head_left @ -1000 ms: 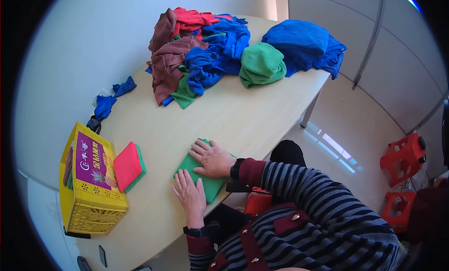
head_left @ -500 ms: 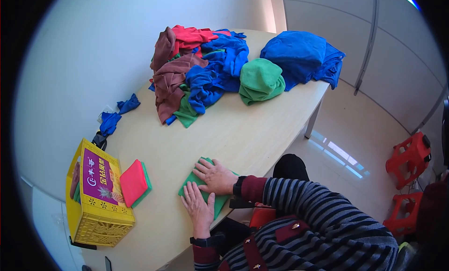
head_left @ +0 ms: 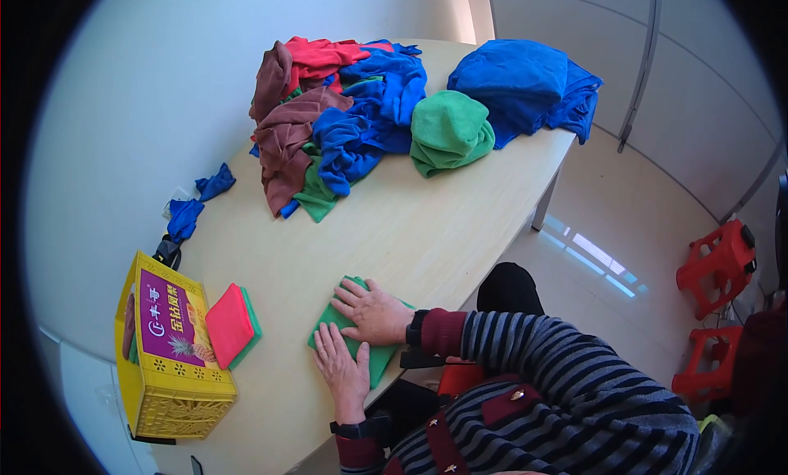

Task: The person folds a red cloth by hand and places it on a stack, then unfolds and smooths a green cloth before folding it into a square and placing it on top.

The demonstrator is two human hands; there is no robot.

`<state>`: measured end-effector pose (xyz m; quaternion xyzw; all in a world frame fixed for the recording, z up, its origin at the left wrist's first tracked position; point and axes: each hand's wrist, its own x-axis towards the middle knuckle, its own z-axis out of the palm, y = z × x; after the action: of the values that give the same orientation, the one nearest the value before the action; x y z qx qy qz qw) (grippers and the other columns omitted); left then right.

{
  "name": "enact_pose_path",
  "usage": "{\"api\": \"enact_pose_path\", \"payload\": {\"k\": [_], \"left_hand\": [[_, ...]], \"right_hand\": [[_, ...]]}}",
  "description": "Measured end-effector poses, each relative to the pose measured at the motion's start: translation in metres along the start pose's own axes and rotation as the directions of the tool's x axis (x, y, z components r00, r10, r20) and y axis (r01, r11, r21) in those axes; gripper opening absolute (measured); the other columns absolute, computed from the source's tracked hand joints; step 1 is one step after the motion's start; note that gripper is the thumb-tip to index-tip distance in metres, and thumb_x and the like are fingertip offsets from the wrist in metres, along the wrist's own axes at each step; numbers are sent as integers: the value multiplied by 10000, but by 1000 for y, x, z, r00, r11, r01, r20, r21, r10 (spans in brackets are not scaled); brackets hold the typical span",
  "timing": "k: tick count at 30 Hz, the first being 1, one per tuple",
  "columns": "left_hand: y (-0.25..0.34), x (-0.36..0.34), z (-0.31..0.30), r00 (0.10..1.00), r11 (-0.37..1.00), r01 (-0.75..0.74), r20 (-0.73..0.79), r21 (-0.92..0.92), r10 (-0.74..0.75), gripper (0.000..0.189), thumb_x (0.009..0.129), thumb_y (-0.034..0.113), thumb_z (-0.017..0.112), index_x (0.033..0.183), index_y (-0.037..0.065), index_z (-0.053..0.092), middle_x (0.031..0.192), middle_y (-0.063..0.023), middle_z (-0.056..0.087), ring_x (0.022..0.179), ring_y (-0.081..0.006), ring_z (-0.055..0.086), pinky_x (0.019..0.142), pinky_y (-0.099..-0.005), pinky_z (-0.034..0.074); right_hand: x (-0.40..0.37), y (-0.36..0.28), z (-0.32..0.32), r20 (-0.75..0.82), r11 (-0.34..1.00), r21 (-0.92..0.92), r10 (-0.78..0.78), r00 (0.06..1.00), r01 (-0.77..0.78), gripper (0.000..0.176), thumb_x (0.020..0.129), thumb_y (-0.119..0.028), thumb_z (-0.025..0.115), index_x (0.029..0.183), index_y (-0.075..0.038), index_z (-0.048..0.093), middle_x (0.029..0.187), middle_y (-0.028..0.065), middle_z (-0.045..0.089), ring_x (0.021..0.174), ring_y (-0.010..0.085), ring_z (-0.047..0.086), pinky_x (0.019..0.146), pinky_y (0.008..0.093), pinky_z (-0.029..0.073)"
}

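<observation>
Left hand (head_left: 343,372) and right hand (head_left: 377,313) flat on folded green cloth (head_left: 381,361), fingers extended, gripping nothing. Folded stack (head_left: 229,324) beside crate (head_left: 187,399); heap (head_left: 297,129) lies unfolded.

Looks like a small workroom: pale wood-topped table (head_left: 394,221) heaped with coloured cloths (head_left: 328,122), red plastic stools (head_left: 716,266) nearby.

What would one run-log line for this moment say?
left hand: flat on folded green cloth | right hand: flat on same cloth | pink-and-green stack: by yellow crate | mixed cloth heap: farther back
</observation>
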<state>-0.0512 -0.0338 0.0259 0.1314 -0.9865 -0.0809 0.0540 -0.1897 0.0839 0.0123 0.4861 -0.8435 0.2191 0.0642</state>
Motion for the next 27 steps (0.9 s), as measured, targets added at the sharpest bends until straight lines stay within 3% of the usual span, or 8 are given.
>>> {"api": "enact_pose_path", "payload": {"k": [13, 16, 19, 24, 27], "left_hand": [[-16, 3, 6, 999, 999, 33, -28, -37, -34, 798, 1015, 530, 450, 1564, -20, 269, 1635, -225, 255, 1529, -384, 200, 1225, -532, 172], [-14, 3, 5, 999, 1000, 27, -33, -7, -28, 754, 1047, 508, 396, 1572, -17, 260, 1639, -217, 251, 1528, -382, 200, 1230, -504, 165], [-16, 1, 5, 999, 1000, 24, -26, -2, -24, 758, 1047, 511, 390, 1570, -23, 259, 1640, -218, 250, 1528, -381, 200, 1230, -501, 164], [-13, 2, 3, 999, 999, 31, -22, -8, -31, 763, 1048, 515, 384, 1568, -29, 259, 1637, -225, 252, 1527, -381, 201, 1231, -499, 163], [-15, 3, 6, 999, 1000, 24, -35, -2, -24, 760, 1047, 511, 391, 1568, -28, 260, 1634, -225, 258, 1525, -381, 205, 1231, -499, 166]], "right_hand": [[0, -1, 2, 15, 1000, 18, 13, 1000, -13, 702, 961, -523, 527, 1469, -41, 487, 1557, 147, 429, 1485, 307, 315, 1160, 522, 285], [0, -1, -5, 9, 1000, 27, 15, 1000, -16, 709, 956, -526, 532, 1469, -39, 486, 1559, 147, 427, 1485, 306, 317, 1161, 520, 283], [0, -4, -17, 135, 999, 29, 39, 990, -43, 698, 1003, -514, 470, 1517, -44, 428, 1602, 139, 376, 1525, 299, 260, 1209, 501, 226], [0, -5, -12, 143, 999, 29, 41, 989, -46, 698, 1003, -512, 471, 1518, -44, 426, 1607, 140, 369, 1529, 295, 254, 1213, 502, 222], [1, -1, -2, 8, 999, 33, 15, 1000, -15, 719, 953, -527, 531, 1477, -38, 477, 1572, 148, 416, 1486, 307, 319, 1161, 506, 283]]}}
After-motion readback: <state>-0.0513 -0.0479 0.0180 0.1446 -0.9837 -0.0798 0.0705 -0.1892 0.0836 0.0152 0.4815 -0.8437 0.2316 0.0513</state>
